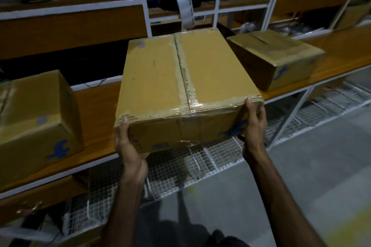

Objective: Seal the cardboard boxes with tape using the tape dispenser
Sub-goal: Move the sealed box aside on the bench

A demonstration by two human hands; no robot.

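A taped cardboard box (pixel 160 78) fills the middle of the view, its top seam and near edge covered with clear tape. My left hand (pixel 128 146) grips its near left corner, thumb on top and fingers underneath. My right hand (pixel 254 126) holds the near right corner the same way. The box's far part rests over the wooden shelf (pixel 96 110), and its near part overhangs the shelf edge. No tape dispenser is visible.
A second cardboard box (pixel 38 122) sits on the shelf to the left, a third (pixel 277 56) to the right. A roll of white labels (pixel 186 12) hangs from the white rack behind. White wire mesh (pixel 210 156) lies below the shelf, with grey floor (pixel 301 176) at right.
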